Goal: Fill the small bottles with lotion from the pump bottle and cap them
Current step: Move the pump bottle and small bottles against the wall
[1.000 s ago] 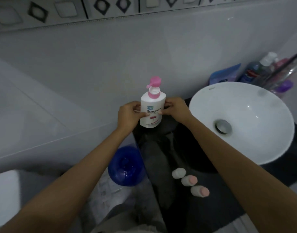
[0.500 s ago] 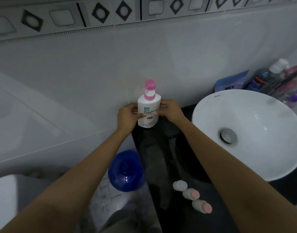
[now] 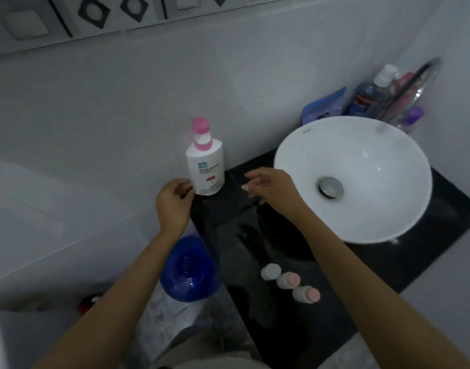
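A white pump bottle (image 3: 205,166) with a pink pump head stands upright at the back left corner of the black counter (image 3: 255,235), against the wall. My left hand (image 3: 173,201) hovers just left of its base, fingers curled and holding nothing. My right hand (image 3: 271,187) is a short way to the bottle's right, fingers spread, empty. Three small white bottles stand capped in a row near the counter's front edge: one with a white cap (image 3: 270,271), two with pink caps (image 3: 288,280) (image 3: 307,294).
A white round basin (image 3: 353,179) sits on the counter's right half. Behind it stand a mouthwash bottle (image 3: 369,95), a blue pack (image 3: 324,106) and other toiletries. A blue bucket (image 3: 187,270) sits on the floor left of the counter.
Both hands held the pump bottle by its sides and set it on the counter's back corner. They have now let go, and the right hand has drawn away to the right.
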### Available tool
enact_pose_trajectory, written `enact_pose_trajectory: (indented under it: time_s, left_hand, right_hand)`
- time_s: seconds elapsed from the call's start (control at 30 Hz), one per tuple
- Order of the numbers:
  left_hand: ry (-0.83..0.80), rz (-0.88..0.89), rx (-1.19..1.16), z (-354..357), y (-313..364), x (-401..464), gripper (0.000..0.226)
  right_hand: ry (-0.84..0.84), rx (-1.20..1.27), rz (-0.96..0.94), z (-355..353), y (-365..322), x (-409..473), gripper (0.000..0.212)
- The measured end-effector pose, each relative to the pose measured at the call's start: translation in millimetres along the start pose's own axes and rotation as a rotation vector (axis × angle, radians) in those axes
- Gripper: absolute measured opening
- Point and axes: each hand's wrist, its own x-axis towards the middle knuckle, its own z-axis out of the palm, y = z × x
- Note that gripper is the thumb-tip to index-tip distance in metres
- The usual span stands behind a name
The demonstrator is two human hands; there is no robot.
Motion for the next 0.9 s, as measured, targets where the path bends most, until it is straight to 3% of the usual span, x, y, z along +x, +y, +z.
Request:
enact_pose_trajectory:
  time_s: [0.07, 0.17, 0.27, 0.37, 0.47, 0.57, 0.73, 0.9]
  left_hand:
    - [-0.127, 0.027, -0.084, 3.6, 11.6, -23.2, 0.018]
    - [-0.469, 0.099, -0.122, 14.5, 26.3, -59.4, 0.026]
    - [-0.787, 0.246, -0.019, 30.7, 28.4, -89.9, 0.048]
    - [-0.970, 0.313, 0.100, 46.2, 24.2, -109.4, 0.061]
    - [-1.023, 0.318, 0.152, 57.5, 19.6, -117.4, 0.066]
    - [-1.016, 0.346, 0.192, 63.4, 18.4, -122.1, 0.054]
    - [-0.960, 0.381, 0.203, 67.7, 16.6, -126.4, 0.034]
    - [-0.922, 0.390, 0.191, 64.4, 14.7, -128.4, 0.028]
  right_hand:
    - [0.110, 0.025, -0.024, -11.7, 12.6, -43.6, 0.024]
    - [0.277, 0.026, -0.023, -18.3, 41.1, -104.1, 0.012]
    - [0.353, -0.045, 0.067, -13.4, 76.3, -142.3, 0.023]
    - [0.264, -0.332, 0.151, -4.2, 103.2, -158.8, 0.041]
    - [0.202, -0.585, 0.106, 6.8, 116.8, -161.0, 0.047]
    - [0.187, -0.688, 0.087, 15.9, 122.2, -157.0, 0.042]
    - [0.198, -0.765, 0.071, 20.8, 125.3, -153.1, 0.031]
    - [0.153, -0.859, 0.072, 23.1, 123.7, -147.4, 0.028]
